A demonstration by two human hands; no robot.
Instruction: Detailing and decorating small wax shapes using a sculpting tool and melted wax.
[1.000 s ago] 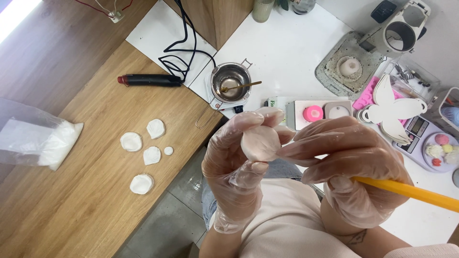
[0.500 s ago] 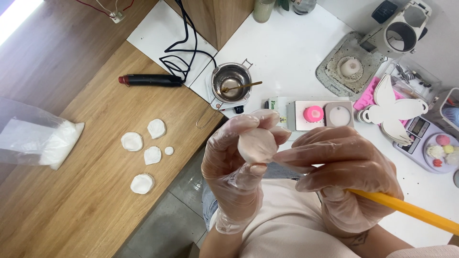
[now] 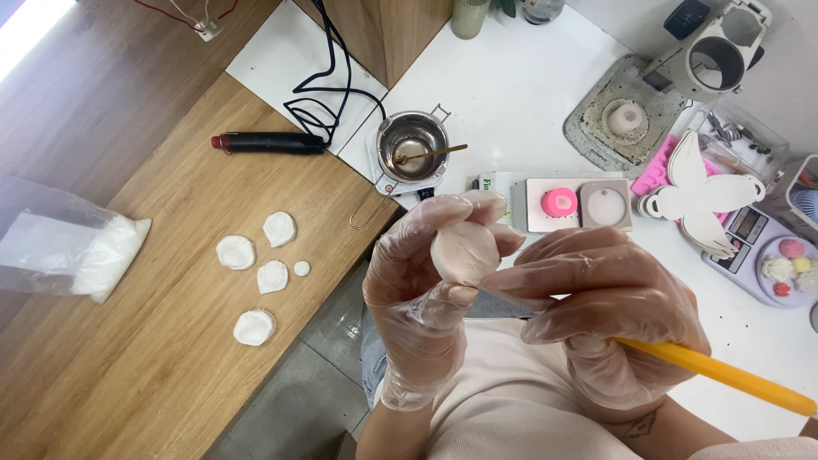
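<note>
My left hand (image 3: 422,298), in a clear glove, pinches a round pale plaster-like piece (image 3: 464,253) between thumb and fingertips, held up over my lap. My right hand (image 3: 609,307), also gloved, grips a tool with a yellow handle (image 3: 716,372); its grey blade end (image 3: 503,305) lies just under the pale piece. The right fingertips rest close to the piece's lower right edge.
Several white shell-shaped casts (image 3: 256,277) lie on the wooden table (image 3: 153,366), near a plastic bag of white powder (image 3: 77,251) and a black-and-red tool (image 3: 268,142). On the white table (image 3: 511,94) stand a small metal pot with a spoon (image 3: 411,146), a pink mould (image 3: 560,203) and a scale (image 3: 767,255).
The right hand has slid down and to the right, away from the front of the piece, exposing more of it. The left hand stays about where it was.
</note>
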